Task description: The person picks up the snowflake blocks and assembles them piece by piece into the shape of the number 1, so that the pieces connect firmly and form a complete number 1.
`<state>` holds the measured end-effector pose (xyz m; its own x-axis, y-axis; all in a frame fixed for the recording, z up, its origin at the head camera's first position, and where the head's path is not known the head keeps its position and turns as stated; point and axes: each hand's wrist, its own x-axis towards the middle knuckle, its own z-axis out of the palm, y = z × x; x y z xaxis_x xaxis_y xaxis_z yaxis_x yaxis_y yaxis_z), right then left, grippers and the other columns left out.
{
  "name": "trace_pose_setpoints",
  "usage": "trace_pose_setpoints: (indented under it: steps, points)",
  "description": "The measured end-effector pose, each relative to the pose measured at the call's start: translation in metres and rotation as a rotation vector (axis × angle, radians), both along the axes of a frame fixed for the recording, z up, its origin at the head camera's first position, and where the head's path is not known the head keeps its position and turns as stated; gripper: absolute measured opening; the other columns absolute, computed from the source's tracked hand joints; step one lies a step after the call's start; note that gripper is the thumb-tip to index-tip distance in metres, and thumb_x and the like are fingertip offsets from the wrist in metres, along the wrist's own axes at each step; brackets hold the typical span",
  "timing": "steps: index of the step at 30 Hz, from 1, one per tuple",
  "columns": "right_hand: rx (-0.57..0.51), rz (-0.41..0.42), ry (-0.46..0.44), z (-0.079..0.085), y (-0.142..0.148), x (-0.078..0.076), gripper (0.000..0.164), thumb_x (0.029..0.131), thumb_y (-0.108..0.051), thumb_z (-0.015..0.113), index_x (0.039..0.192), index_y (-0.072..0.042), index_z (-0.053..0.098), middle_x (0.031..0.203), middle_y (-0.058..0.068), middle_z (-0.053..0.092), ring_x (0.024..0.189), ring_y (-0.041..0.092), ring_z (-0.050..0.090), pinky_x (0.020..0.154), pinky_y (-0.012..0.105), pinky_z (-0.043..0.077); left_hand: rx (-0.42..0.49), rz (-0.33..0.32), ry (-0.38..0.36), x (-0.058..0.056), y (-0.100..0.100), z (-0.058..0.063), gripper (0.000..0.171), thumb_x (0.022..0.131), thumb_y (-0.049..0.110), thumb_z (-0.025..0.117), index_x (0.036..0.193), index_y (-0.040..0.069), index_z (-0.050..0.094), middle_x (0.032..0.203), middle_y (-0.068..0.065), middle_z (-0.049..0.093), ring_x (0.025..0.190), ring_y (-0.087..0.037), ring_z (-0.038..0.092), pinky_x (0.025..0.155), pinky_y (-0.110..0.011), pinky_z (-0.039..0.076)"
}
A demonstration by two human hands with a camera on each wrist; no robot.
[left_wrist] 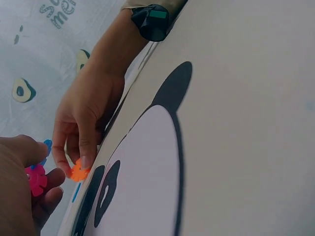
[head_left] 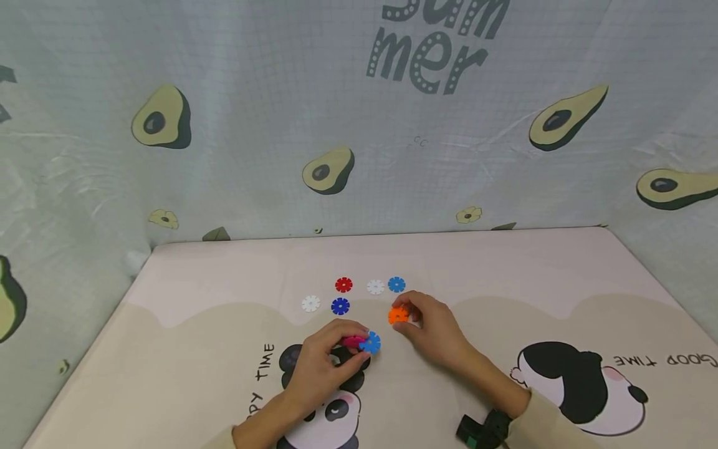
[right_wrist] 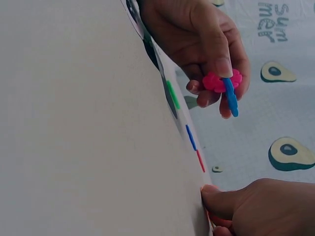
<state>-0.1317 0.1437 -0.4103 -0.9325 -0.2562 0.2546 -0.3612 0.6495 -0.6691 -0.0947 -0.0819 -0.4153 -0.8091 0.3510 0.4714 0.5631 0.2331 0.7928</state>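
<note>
My left hand [head_left: 331,352] pinches a pink snowflake disc [right_wrist: 212,82] and a blue snowflake disc [head_left: 371,343] between thumb and fingers. The two pieces meet at an angle, the blue one crossing the pink one's edge, and are held above the table. To the right, my right hand [head_left: 432,324] pinches an orange snowflake disc [head_left: 397,315] by its edge, low over the tabletop. In the left wrist view the orange disc stands upright between thumb and fingertips.
Beyond the hands, a red disc [head_left: 344,285], two white discs [head_left: 311,304], a light blue disc [head_left: 396,284] and a dark blue disc [head_left: 339,306] lie flat. A green disc [right_wrist: 173,94] shows in the right wrist view. A printed curtain [head_left: 247,125] hangs behind the table.
</note>
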Motion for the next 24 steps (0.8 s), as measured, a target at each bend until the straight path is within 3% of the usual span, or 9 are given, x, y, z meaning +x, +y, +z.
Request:
trace_pose_setpoints:
  steps: [4,8,14,18,24]
  points:
    - [-0.029,0.018,0.029,-0.001,0.002,-0.001,0.03,0.077,-0.006,0.079,0.101,-0.016,0.066,0.073,-0.008,0.051,0.066,0.009,0.048,0.057,0.023,0.044,-0.002,0.013,-0.019,0.001,0.0,0.0,0.028,0.083,0.009,0.076,0.108,0.015,0.066,0.111,0.006,0.064,0.09,-0.011,0.063,0.08,-0.029,0.053]
    - [-0.081,0.014,0.024,-0.003,0.005,-0.002,0.03,0.079,-0.005,0.078,0.105,-0.018,0.068,0.076,-0.008,0.057,0.064,0.007,0.051,0.058,0.023,0.046,0.007,0.026,-0.043,0.002,-0.001,0.0,0.03,0.084,0.011,0.074,0.112,0.016,0.064,0.112,0.006,0.065,0.084,-0.01,0.064,0.074,-0.031,0.055]
    - [-0.17,0.008,-0.028,0.001,0.007,-0.001,0.034,0.082,-0.007,0.076,0.113,-0.021,0.068,0.08,-0.007,0.063,0.063,0.007,0.057,0.06,0.025,0.05,0.013,0.052,-0.073,0.003,-0.001,0.002,0.032,0.085,0.013,0.074,0.115,0.017,0.064,0.113,0.008,0.066,0.091,-0.01,0.065,0.079,-0.031,0.054]
    - [-0.245,0.022,-0.093,0.005,0.006,0.001,0.034,0.084,-0.009,0.074,0.115,-0.021,0.068,0.082,-0.007,0.064,0.067,0.01,0.061,0.065,0.025,0.052,0.041,0.056,-0.052,0.003,0.0,0.002,0.033,0.084,0.009,0.074,0.115,0.013,0.065,0.112,0.005,0.066,0.092,-0.012,0.065,0.08,-0.031,0.054]
    - [-0.402,0.107,-0.2,0.012,0.006,0.003,0.032,0.087,-0.007,0.07,0.119,-0.012,0.065,0.085,0.003,0.068,0.073,0.019,0.067,0.07,0.027,0.054,0.078,0.065,0.009,0.002,0.0,0.002,0.033,0.085,0.006,0.073,0.117,0.01,0.065,0.111,-0.002,0.067,0.092,-0.017,0.066,0.079,-0.031,0.054]
